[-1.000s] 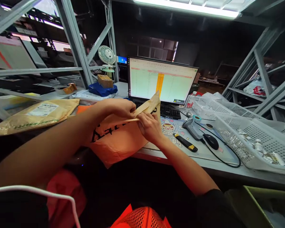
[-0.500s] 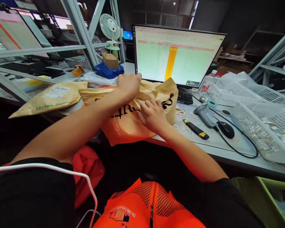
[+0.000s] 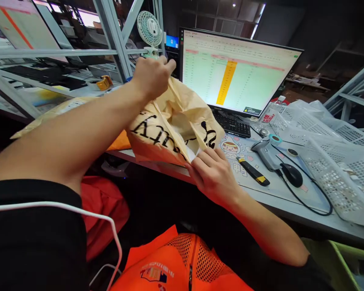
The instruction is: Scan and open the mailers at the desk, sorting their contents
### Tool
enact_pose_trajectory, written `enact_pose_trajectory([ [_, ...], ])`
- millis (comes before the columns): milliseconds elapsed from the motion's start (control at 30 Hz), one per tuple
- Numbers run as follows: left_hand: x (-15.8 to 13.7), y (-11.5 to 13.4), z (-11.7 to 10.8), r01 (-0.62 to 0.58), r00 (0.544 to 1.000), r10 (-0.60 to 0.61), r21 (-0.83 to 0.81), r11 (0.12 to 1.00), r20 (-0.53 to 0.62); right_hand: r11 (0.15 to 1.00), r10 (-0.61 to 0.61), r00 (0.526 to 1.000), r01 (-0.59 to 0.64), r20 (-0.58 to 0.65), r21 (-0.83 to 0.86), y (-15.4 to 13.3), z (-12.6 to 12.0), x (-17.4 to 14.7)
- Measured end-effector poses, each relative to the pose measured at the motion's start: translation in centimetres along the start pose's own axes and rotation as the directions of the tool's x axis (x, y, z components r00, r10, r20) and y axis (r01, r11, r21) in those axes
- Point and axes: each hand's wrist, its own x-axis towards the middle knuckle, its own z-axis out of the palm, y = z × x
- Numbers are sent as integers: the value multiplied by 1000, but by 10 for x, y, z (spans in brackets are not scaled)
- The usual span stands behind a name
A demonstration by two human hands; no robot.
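A tan mailing bag point(image 3: 157, 139) with large black lettering hangs over the front edge of the desk, its mouth pulled apart. White material shows inside the opening. My left hand point(image 3: 153, 76) is closed on the bag's far left edge and holds it raised. My right hand point(image 3: 214, 171) pinches the near right edge of the mouth, lower down. Behind my left forearm lies a second tan package point(image 3: 53, 115), partly covered by the arm.
A monitor point(image 3: 236, 68) and keyboard point(image 3: 235, 126) stand behind the bag. To the right lie a yellow-and-black utility knife point(image 3: 253, 171), a barcode scanner point(image 3: 265, 154), a black mouse point(image 3: 291, 174) and white perforated baskets point(image 3: 336, 178). A small fan point(image 3: 150, 29) stands at the back left.
My left hand has risen up and to the left, lifting its edge of the bag. My right hand has moved down and right, and the bag's mouth is now spread.
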Motion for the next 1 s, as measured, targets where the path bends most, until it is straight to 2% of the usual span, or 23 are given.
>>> enact_pose_trajectory([
  [100,-3,-19,2,27,1000,-27,-17,999,8,998,-39,999,38,9,52,-3,-5,-14],
  [167,-11,-18,2,-6,999,8,-34,999,48,996,-18,1000,18,1,91,0,-2,-25],
  [267,-30,6,-12,-146,985,154,-90,985,84,985,102,994,-97,-31,142,10,7,-39],
  [367,-56,45,-43,-264,956,280,-154,952,89,972,191,977,-174,-97,158,18,15,-44],
  [400,-64,58,-53,-286,942,308,-162,945,136,970,207,970,-186,-131,156,19,18,-43],
  [467,-76,78,-66,-304,892,331,-134,943,307,966,235,948,-204,-214,156,20,26,-41],
  [533,-80,87,-65,-291,839,285,-59,955,464,957,273,918,-230,-287,175,19,36,-39],
  [600,-75,83,-53,-271,844,238,-1,963,482,926,361,870,-291,-335,241,20,47,-39],
  [667,-67,72,-38,-234,887,211,6,972,410,810,547,783,-406,-296,423,20,57,-41],
  [700,-63,65,-31,-201,905,186,-2,980,382,694,656,723,-468,-215,547,20,63,-43],
  [733,-60,59,-26,-158,912,153,-17,987,381,543,741,665,-516,-90,662,20,68,-44],
  [767,-59,55,-22,-116,901,123,-42,992,416,385,781,623,-542,49,747,18,73,-44],
  [800,-59,53,-20,-91,871,121,-85,992,476,257,778,606,-547,165,797,15,78,-43],
  [833,-60,52,-18,-93,826,161,-152,984,540,183,749,618,-539,238,822,11,82,-41],
  [867,-63,53,-17,-110,768,228,-227,968,599,170,705,657,-523,267,835,7,86,-39],
  [933,-72,57,-15,-137,653,350,-350,927,672,249,606,749,-499,269,830,-2,91,-34],
  [967,-76,59,-14,-124,641,364,-377,918,676,302,554,787,-494,271,815,-6,93,-33],
  [1000,-81,60,-12,-103,666,349,-382,918,659,349,502,817,-493,285,797,-8,94,-32],
])
